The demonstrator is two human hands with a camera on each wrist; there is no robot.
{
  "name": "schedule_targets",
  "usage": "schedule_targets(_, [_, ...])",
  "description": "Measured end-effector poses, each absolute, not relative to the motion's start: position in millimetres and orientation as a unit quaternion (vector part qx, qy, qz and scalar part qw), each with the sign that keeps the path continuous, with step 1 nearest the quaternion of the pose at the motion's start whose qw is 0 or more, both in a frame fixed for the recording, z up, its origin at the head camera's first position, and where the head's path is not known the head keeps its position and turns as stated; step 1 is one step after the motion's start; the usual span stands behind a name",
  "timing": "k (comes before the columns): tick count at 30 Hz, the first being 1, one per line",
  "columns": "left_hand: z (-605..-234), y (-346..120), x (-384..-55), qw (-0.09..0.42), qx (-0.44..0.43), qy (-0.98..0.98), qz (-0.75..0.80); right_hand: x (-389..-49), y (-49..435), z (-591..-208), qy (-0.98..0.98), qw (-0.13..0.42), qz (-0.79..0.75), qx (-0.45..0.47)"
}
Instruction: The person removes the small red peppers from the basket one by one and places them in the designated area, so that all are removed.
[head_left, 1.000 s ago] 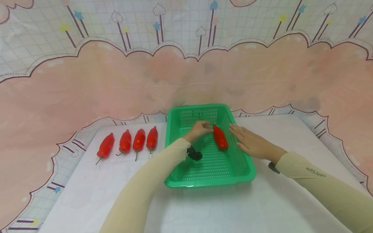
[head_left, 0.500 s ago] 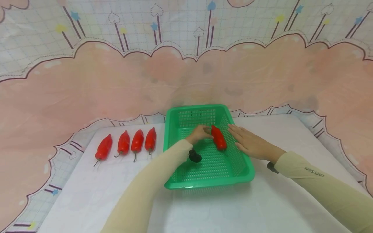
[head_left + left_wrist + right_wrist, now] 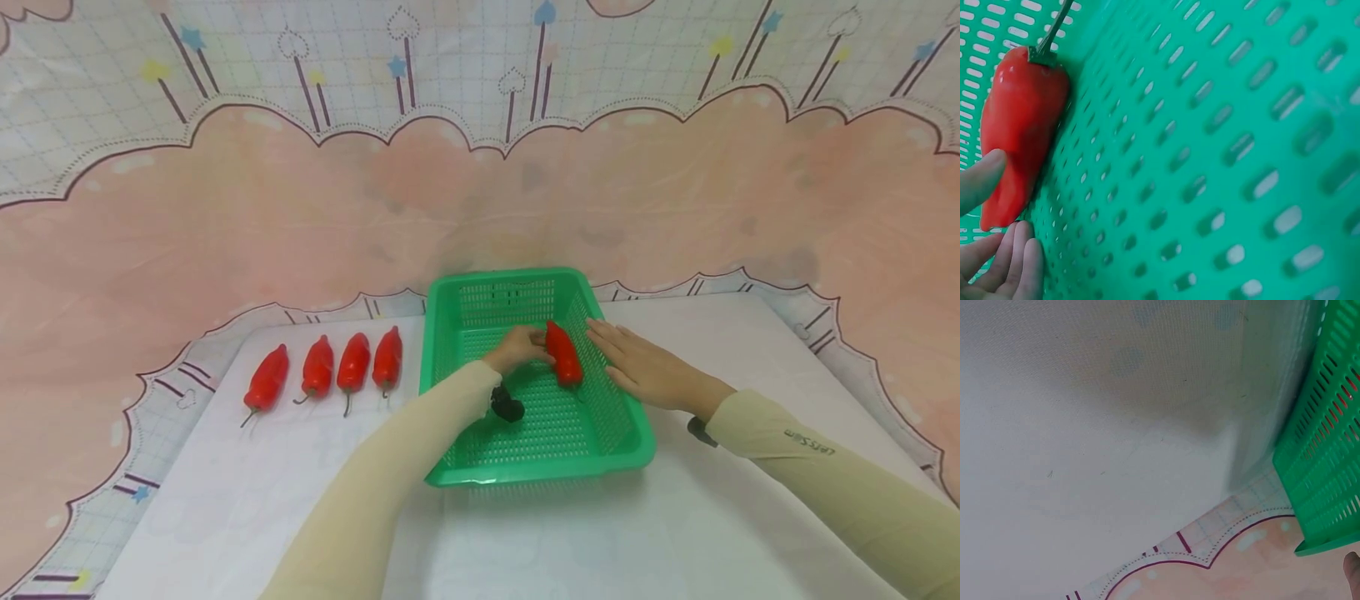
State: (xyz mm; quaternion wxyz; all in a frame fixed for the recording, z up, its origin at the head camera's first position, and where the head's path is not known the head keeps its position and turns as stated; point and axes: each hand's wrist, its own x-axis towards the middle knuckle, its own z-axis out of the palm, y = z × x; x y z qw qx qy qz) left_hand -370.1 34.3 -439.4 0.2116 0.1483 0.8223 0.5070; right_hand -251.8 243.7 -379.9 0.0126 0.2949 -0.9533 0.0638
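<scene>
A red pepper (image 3: 564,357) with a green stem lies inside the green basket (image 3: 540,477), along its right wall. My left hand (image 3: 517,350) reaches into the basket beside that pepper. In the left wrist view, its thumb overlaps the lower part of the red pepper (image 3: 1025,119), and its other fingers (image 3: 1019,259) extend below the tip; they are not closed round it. My right hand (image 3: 651,371) lies with straight fingers at the basket's right rim. Only one fingertip (image 3: 1352,572) of it shows in the right wrist view, near the basket (image 3: 1329,456).
Several more red peppers (image 3: 353,364) lie in a row on the white tabletop (image 3: 247,492), left of the basket. A patterned pink and white cloth (image 3: 480,208) hangs behind the table.
My left hand has come down and nearer to the pepper in the basket. The right hand stays at the rim. The peppers on the table have not moved.
</scene>
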Motion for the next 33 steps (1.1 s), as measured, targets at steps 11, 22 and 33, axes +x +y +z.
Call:
schedule_targets(11, [-417.0, 36.5, -348.6, 0.238, 0.134, 0.815, 0.511, -253.0, 243.6, -379.2, -0.954, 0.013, 0.060, 0.294])
schedule_targets(22, [-427.2, 38.5, -351.8, 0.250, 0.114, 0.802, 0.531, -252.9, 243.6, -380.4, -0.954, 0.012, 0.064, 0.293])
schedule_targets(33, [-427.1, 40.1, -350.9, 0.296, 0.093, 0.764, 0.566, -252.6, 243.6, -380.7, -0.953, 0.018, 0.067, 0.295])
